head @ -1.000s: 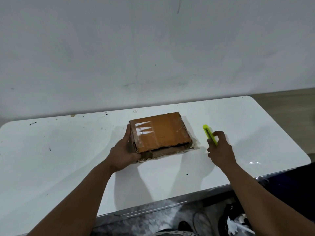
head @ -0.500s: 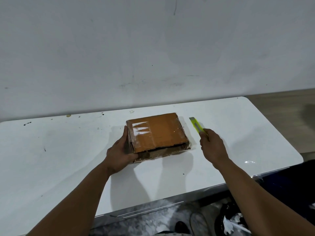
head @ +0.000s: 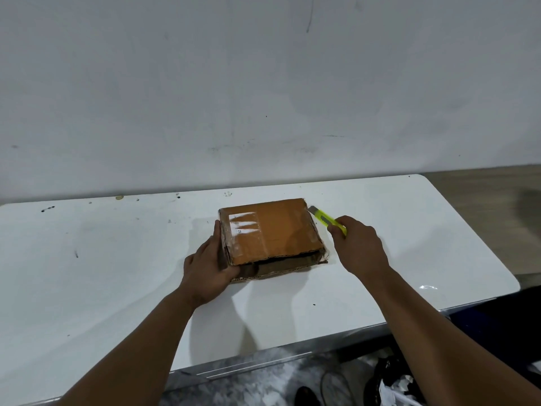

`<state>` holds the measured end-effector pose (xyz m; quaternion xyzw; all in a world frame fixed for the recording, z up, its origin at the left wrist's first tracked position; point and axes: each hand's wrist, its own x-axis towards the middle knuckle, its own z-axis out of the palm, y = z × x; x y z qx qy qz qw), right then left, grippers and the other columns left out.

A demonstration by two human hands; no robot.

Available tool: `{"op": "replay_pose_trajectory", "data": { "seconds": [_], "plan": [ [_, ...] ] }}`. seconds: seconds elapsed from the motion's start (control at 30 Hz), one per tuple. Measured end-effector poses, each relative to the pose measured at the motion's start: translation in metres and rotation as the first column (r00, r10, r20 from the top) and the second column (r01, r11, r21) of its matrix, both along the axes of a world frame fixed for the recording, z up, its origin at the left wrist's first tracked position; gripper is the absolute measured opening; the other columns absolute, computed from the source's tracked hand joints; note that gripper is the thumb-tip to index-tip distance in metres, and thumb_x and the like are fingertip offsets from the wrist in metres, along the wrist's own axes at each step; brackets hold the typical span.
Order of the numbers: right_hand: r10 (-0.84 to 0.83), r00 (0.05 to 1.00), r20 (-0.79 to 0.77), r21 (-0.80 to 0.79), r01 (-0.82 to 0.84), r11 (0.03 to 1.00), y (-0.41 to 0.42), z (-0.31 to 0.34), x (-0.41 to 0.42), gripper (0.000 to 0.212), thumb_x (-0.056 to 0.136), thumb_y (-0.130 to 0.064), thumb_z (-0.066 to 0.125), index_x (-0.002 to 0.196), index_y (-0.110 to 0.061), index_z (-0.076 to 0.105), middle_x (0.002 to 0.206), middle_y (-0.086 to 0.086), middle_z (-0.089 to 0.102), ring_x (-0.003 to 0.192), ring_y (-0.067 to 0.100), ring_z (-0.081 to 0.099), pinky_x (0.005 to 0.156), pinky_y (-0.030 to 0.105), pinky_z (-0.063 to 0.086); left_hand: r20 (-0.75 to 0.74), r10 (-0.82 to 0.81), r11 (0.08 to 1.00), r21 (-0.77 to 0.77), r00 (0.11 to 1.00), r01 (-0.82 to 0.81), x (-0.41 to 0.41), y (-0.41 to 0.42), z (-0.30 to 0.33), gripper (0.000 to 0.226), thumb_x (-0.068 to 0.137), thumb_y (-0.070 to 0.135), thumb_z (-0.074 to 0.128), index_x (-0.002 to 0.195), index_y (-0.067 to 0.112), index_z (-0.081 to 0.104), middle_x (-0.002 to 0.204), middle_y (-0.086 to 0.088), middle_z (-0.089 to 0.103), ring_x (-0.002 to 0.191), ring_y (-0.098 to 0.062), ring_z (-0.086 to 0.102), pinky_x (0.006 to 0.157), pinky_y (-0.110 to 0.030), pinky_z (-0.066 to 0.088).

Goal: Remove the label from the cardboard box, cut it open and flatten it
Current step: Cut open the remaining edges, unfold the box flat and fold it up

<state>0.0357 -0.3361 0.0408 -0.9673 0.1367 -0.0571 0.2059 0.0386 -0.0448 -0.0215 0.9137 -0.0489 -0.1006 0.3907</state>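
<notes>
Behind the white desk (head: pixel 117 273) rises a scuffed pale wall (head: pixel 263 83), and the cardboard box (head: pixel 275 232) lies flat near the desk's middle, a little toward the wall. Small dark specks dot the desk surface to the left of the box. On the box's top face, near its left edge, sits a white label (head: pixel 245 222) under glossy clear tape. The near side of the box gapes slightly, showing a dark slot between the top panel and the bottom flap. The left hand (head: pixel 209 265) rests against the box's left side and near left corner, its grip wrapped on the cardboard with the thumb along the left wall. The right hand (head: pixel 358 247) is just beside the box's right side, its grip closed round a yellow-green utility knife (head: pixel 326 219). The knife's tip points at the box's far right corner and appears to touch it. Below the desk's near edge, right of the box, lie dark bags and crumpled white material (head: pixel 392 382).
</notes>
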Motion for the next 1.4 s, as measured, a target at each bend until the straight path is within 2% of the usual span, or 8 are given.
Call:
{"op": "replay_pose_trajectory", "data": {
  "seconds": [0.17,0.33,0.57,0.77,0.93,1.07,1.3,1.4],
  "plan": [
    [0.016,0.996,-0.085,-0.110,-0.025,0.994,0.005,0.004,-0.004,0.027,0.100,-0.035,0.042,0.100,-0.015,0.060,0.087,0.010,0.067,0.068,0.029,0.049,0.062,0.030,0.036,0.052,0.006,0.998,0.057,0.999,-0.009,0.001,0.000,-0.017,0.102,0.072,0.072,0.035,0.158,0.044,-0.013,0.161,0.005,0.038,0.147,-0.022,0.035,0.115,-0.046,0.023],
    [0.009,0.992,-0.128,-0.154,-0.029,0.988,0.014,0.017,-0.009,0.026,0.101,-0.032,0.040,0.092,-0.014,0.056,0.072,0.003,0.053,0.056,0.023,0.044,0.051,0.030,0.028,0.087,0.023,0.994,0.107,0.996,-0.032,0.001,-0.001,-0.034,0.091,0.087,0.060,0.030,0.163,0.030,-0.010,0.167,0.001,0.029,0.150,-0.021,0.031,0.118,-0.044,0.023],
    [0.021,0.986,-0.164,-0.143,-0.044,0.989,0.016,0.018,-0.019,0.023,0.100,-0.032,0.041,0.091,-0.016,0.055,0.073,0.002,0.053,0.060,0.025,0.046,0.059,0.029,0.034,0.109,0.040,0.991,0.123,0.993,-0.053,0.001,-0.004,-0.037,0.089,0.089,0.064,0.027,0.163,0.030,-0.007,0.166,0.002,0.028,0.149,-0.020,0.032,0.118,-0.044,0.024],
    [0.041,0.986,-0.164,-0.145,-0.065,0.987,0.015,0.010,-0.016,0.023,0.100,-0.031,0.040,0.093,-0.015,0.054,0.065,-0.003,0.048,0.055,0.020,0.045,0.056,0.030,0.034,0.113,0.038,0.994,0.096,0.993,-0.049,0.000,-0.005,-0.033,0.090,0.083,0.069,0.018,0.162,0.035,-0.006,0.166,0.002,0.028,0.150,-0.020,0.030,0.118,-0.043,0.021],
    [0.066,0.987,-0.144,-0.197,-0.094,0.976,0.015,0.013,0.001,0.021,0.099,-0.028,0.042,0.093,-0.013,0.056,0.077,0.007,0.060,0.064,0.029,0.049,0.059,0.031,0.037,0.104,0.024,0.993,0.109,0.994,-0.035,-0.001,-0.006,-0.026,0.085,0.089,0.057,0.028,0.163,0.031,-0.003,0.166,0.002,0.028,0.151,-0.019,0.028,0.119,-0.043,0.020],
    [0.059,0.993,-0.105,-0.214,-0.081,0.974,0.018,0.013,0.015,0.018,0.097,-0.026,0.045,0.093,-0.013,0.057,0.080,0.008,0.059,0.066,0.030,0.048,0.061,0.031,0.038,0.096,0.021,0.993,0.116,0.995,-0.032,0.001,-0.005,-0.027,0.080,0.098,0.053,0.039,0.164,0.030,-0.001,0.164,0.003,0.031,0.151,-0.018,0.026,0.118,-0.043,0.020],
    [0.059,0.995,-0.085,-0.213,-0.076,0.974,0.019,0.001,0.025,0.018,0.097,-0.025,0.043,0.093,-0.013,0.055,0.082,0.011,0.063,0.065,0.032,0.050,0.060,0.032,0.040,0.095,0.053,0.994,0.093,0.994,-0.062,0.000,-0.008,-0.025,0.085,0.095,0.051,0.045,0.164,0.029,0.000,0.161,0.005,0.035,0.150,-0.016,0.028,0.118,-0.043,0.021],
    [0.054,0.996,-0.073,-0.202,-0.068,0.977,0.019,-0.007,0.024,0.016,0.097,-0.022,0.042,0.096,-0.012,0.054,0.083,0.012,0.064,0.067,0.033,0.049,0.060,0.033,0.039,0.076,0.048,0.994,0.094,0.996,-0.055,-0.001,-0.008,-0.022,0.089,0.088,0.060,0.039,0.164,0.028,0.003,0.162,0.006,0.033,0.150,-0.016,0.027,0.118,-0.042,0.019]
  ]
}}
